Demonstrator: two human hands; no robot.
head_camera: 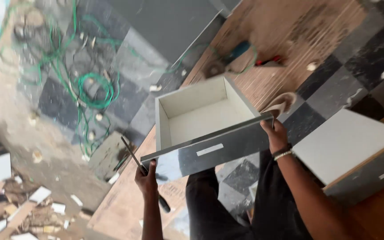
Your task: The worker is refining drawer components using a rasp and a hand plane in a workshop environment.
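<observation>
Both hands grip the drawer (210, 129): left hand (146, 180) at seven o'clock also clutching a screwdriver (132, 153), right hand (275, 133) at three.

We see floor (370, 58) with dark and light grey squares. Long brown wood board (285, 40) lies on it. On board: blue power tool (234, 55), small red tool (270, 60). Green cord (96, 89) lies in loops on floor, with small white scraps around. Pile of broken wood bits (18, 213) in 1 corner. Grey panel (170, 22) lies flat beside board.
</observation>
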